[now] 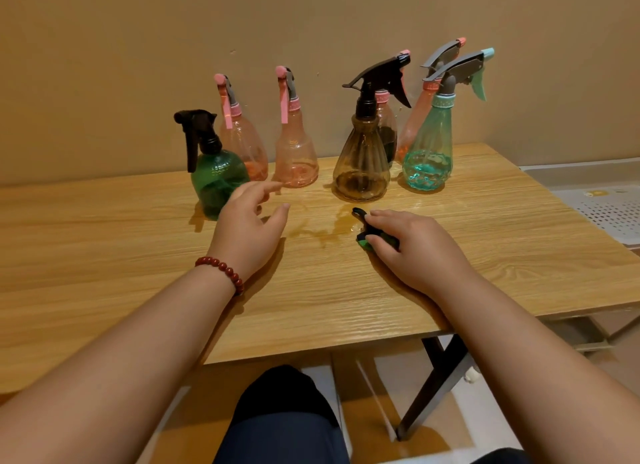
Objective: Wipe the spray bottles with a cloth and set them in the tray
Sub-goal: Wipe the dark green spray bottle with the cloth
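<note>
Mostly plastic on a wood-look top, from what I see.
Table [346,290] smooth wood-grain laminate, low sheen, glossy wet patch [332,224] mid-top; spray bottles [362,166] translucent glossy plastic (some ribbed, one faceted); trigger heads [381,74] opaque matt plastic; tray [602,211] white perforated plastic, matt; bracelet [221,268] polished red beads; table leg [436,384] looks like dark painted metal; wall [138,48] matt, I can't tell paint from paper.
</note>
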Demonstrator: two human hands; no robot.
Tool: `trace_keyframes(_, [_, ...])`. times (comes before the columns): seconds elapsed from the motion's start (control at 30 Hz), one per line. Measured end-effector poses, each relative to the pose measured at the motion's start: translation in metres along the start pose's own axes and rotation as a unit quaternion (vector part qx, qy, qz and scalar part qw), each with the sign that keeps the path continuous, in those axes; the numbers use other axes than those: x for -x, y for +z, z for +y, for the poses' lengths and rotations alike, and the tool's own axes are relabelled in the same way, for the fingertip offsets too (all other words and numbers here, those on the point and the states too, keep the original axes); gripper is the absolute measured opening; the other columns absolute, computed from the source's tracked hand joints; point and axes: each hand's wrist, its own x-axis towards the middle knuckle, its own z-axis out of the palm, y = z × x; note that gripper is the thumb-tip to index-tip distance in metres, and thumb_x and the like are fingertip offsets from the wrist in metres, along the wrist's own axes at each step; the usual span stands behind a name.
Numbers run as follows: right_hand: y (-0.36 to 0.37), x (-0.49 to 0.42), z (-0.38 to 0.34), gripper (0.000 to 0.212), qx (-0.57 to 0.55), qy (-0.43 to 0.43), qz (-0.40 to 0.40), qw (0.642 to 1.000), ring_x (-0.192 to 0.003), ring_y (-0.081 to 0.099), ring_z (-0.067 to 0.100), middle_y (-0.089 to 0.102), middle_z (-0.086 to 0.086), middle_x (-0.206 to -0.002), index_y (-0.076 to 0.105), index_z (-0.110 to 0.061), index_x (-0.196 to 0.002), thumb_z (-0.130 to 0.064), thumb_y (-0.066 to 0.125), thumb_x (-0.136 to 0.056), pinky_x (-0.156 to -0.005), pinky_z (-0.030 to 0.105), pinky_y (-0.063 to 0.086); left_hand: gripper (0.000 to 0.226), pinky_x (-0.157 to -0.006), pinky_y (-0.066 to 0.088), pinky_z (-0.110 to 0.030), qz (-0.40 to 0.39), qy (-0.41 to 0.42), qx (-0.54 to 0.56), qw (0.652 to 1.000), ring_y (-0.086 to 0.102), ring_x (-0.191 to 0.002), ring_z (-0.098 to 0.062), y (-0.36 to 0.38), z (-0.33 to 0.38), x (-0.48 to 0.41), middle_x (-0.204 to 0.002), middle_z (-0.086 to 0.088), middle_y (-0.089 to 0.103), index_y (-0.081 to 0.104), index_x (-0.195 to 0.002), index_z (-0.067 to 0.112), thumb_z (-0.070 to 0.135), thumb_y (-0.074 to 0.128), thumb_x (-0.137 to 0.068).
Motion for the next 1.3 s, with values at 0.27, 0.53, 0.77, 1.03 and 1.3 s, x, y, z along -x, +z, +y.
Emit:
trace_keyframes(0.27, [0.018,0.004,-0.044,0.049,0.005,-0.052,-0.059,0.997,-0.139,0.033,0.010,0.039,-0.011,-0.151,0.044,-0.026,-0.143,-0.037,0.052,-0.096,-0.112,0.028,0.027,0.040,-0.090,0.038,-0.019,0.051,-0.042,-0.010,0.998,0.045,-0.115,-0.004,-0.035,-0.021,0.014,-0.135,0.002,0.048,0.052,-0.133,0.020,0.028,0.058,-0.094])
trace_keyframes(0.53, [0.033,-0.006,-0.079,0.046,-0.023,-0.094,-0.061,0.993,-0.137,0.037,0.010,0.043,-0.007,-0.148,0.048,-0.022,-0.141,-0.033,0.053,-0.097,-0.112,0.025,0.026,0.062,-0.096,0.037,-0.026,0.067,-0.124,-0.034,0.989,0.044,-0.126,-0.017,-0.054,-0.040,0.007,-0.147,-0.005,0.034,0.039,-0.143,0.016,0.035,0.065,-0.089])
trace_keyframes(0.77, [0.050,-0.034,-0.101,0.045,-0.041,-0.072,-0.033,0.996,-0.134,0.038,0.012,0.049,-0.007,-0.144,0.054,-0.027,-0.136,-0.040,0.056,-0.094,-0.109,0.028,0.031,0.095,-0.113,0.032,-0.043,0.008,-0.170,-0.038,0.985,0.030,-0.140,-0.024,-0.056,-0.060,-0.020,-0.156,-0.006,0.019,0.019,-0.152,0.019,0.044,0.074,-0.079])
trace_keyframes(1.03, [0.060,-0.037,-0.099,0.056,-0.015,-0.079,-0.018,0.997,-0.115,0.042,0.011,0.054,-0.013,-0.123,0.055,-0.032,-0.134,-0.057,0.059,-0.084,-0.098,0.032,0.038,0.104,-0.110,0.037,-0.044,0.039,-0.156,0.023,0.987,0.038,-0.135,-0.022,-0.041,-0.074,-0.048,-0.149,-0.004,0.033,0.020,-0.149,0.021,0.049,0.080,-0.068])
trace_keyframes(1.3, [0.063,-0.039,-0.099,0.039,-0.037,-0.077,-0.007,0.996,-0.113,0.049,0.017,0.060,-0.006,-0.120,0.057,-0.027,-0.132,-0.035,0.057,-0.094,-0.092,0.027,0.040,0.080,-0.100,0.044,-0.032,0.067,-0.141,0.042,0.987,0.050,-0.123,-0.017,-0.035,-0.080,-0.050,-0.135,0.000,0.052,0.036,-0.141,0.021,0.041,0.078,-0.075])
